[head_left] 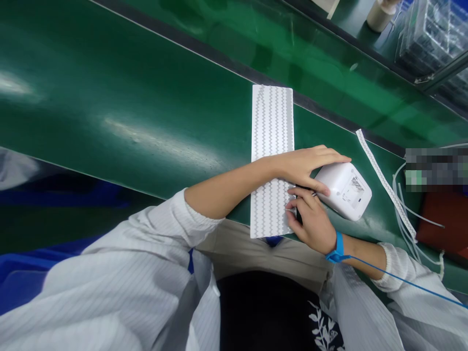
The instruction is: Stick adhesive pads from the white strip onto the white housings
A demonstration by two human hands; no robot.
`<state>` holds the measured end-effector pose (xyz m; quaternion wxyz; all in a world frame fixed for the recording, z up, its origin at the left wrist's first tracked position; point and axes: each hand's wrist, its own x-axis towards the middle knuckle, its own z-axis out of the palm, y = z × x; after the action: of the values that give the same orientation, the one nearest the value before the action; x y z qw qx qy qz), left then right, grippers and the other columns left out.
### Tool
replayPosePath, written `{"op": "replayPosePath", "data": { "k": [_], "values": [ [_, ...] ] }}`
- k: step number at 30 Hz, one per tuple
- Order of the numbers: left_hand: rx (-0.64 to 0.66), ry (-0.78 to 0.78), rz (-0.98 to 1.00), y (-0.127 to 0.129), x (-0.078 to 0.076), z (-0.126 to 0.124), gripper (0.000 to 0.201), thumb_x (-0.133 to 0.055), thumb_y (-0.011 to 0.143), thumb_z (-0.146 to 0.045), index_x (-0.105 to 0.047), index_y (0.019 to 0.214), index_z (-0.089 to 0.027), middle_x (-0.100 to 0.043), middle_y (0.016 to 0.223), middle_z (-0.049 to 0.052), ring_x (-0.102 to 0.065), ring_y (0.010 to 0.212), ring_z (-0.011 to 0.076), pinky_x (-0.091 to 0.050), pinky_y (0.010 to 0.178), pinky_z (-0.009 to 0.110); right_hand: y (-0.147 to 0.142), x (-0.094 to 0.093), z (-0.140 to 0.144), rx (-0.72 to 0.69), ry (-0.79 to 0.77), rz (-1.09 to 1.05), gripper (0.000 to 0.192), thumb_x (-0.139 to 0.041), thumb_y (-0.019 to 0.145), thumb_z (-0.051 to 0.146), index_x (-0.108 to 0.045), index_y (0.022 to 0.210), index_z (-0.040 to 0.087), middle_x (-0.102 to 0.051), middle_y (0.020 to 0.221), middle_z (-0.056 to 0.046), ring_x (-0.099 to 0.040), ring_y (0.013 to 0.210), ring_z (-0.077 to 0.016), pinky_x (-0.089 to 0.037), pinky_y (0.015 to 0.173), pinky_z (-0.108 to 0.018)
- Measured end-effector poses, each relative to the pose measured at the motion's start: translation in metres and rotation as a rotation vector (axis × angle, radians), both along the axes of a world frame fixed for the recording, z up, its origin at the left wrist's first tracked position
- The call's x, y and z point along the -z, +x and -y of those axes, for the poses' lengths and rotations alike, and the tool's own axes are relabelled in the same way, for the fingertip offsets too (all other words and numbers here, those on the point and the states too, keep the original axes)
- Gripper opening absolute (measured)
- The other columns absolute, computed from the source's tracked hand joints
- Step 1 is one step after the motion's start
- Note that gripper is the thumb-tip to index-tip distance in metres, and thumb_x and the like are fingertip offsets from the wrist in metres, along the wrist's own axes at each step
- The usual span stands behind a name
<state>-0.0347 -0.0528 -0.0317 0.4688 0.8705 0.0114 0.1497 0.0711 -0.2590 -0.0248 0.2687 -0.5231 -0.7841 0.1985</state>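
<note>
A white box-shaped device (333,187) with rounded corners lies tilted on the green bench, its label face turned to the right. My left hand (307,163) grips it, fingers stretched along the far side and thumb on the near side. Under my left forearm lies a white sheet (272,126) printed with rows of grey zigzag lines. My right hand (310,222), wearing a ring and a blue wrist strap (338,248), has its fingers bent together at the sheet's right edge. Something dark shows beside these fingers; what they pinch, if anything, I cannot make out.
A loose zigzag-printed strip (383,183) lies right of the device, beside white cables (402,209) and a brown-red block (444,219). The strap's blue cord (405,282) runs off right. Clear plastic trays (431,39) stand on the shelf behind the green bench (146,97).
</note>
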Motion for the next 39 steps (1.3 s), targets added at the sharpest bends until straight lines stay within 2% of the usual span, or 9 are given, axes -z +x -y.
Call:
{"op": "replayPosePath", "data": {
  "k": [10, 19, 27, 33, 39],
  "values": [
    [-0.008, -0.021, -0.01, 0.0, 0.0, -0.002, 0.103, -0.078, 0.095, -0.078, -0.049, 0.179, -0.025, -0.058, 0.176, 0.017, -0.052, 0.157, 0.0426, -0.042, 0.132, 0.055, -0.001, -0.001, -0.001, 0.002, 0.01, 0.041, 0.009, -0.062, 0.109, 0.017, -0.069, 0.112, 0.022, -0.075, 0.146, -0.02, -0.074, 0.132, -0.0356, -0.063, 0.108, -0.052],
    [-0.005, -0.023, -0.024, 0.001, 0.0, -0.002, 0.103, -0.079, 0.094, -0.075, -0.049, 0.18, -0.026, -0.057, 0.177, 0.017, -0.05, 0.16, 0.0427, -0.041, 0.134, 0.056, -0.003, -0.002, -0.002, 0.005, -0.008, 0.079, 0.01, -0.062, 0.104, 0.014, -0.067, 0.109, 0.021, -0.071, 0.149, -0.023, -0.071, 0.136, -0.0409, -0.062, 0.111, -0.058],
    [-0.004, -0.023, -0.031, 0.001, 0.0, -0.002, 0.103, -0.079, 0.094, -0.072, -0.048, 0.18, -0.025, -0.057, 0.177, 0.016, -0.05, 0.159, 0.0425, -0.042, 0.132, 0.055, 0.0, -0.001, -0.001, -0.022, -0.005, 0.051, 0.011, -0.064, 0.105, 0.013, -0.066, 0.108, 0.023, -0.071, 0.147, -0.019, -0.071, 0.129, -0.0369, -0.06, 0.112, -0.056],
    [-0.004, -0.033, -0.023, 0.001, -0.002, -0.002, 0.101, -0.079, 0.095, -0.072, -0.049, 0.18, -0.027, -0.057, 0.178, 0.015, -0.05, 0.16, 0.0422, -0.04, 0.134, 0.055, 0.003, -0.003, -0.001, -0.04, -0.003, 0.022, 0.01, -0.065, 0.105, 0.014, -0.067, 0.109, 0.023, -0.072, 0.133, -0.016, -0.07, 0.118, -0.0334, -0.059, 0.102, -0.05],
    [0.002, -0.039, -0.022, 0.001, -0.003, -0.001, 0.103, -0.079, 0.094, -0.073, -0.048, 0.181, -0.026, -0.055, 0.179, 0.015, -0.05, 0.16, 0.0425, -0.04, 0.134, 0.055, 0.007, -0.009, -0.004, -0.06, -0.014, -0.083, 0.013, -0.063, 0.107, 0.012, -0.062, 0.112, 0.025, -0.074, 0.116, -0.01, -0.072, 0.112, -0.0292, -0.06, 0.101, -0.047]
  ]
}}
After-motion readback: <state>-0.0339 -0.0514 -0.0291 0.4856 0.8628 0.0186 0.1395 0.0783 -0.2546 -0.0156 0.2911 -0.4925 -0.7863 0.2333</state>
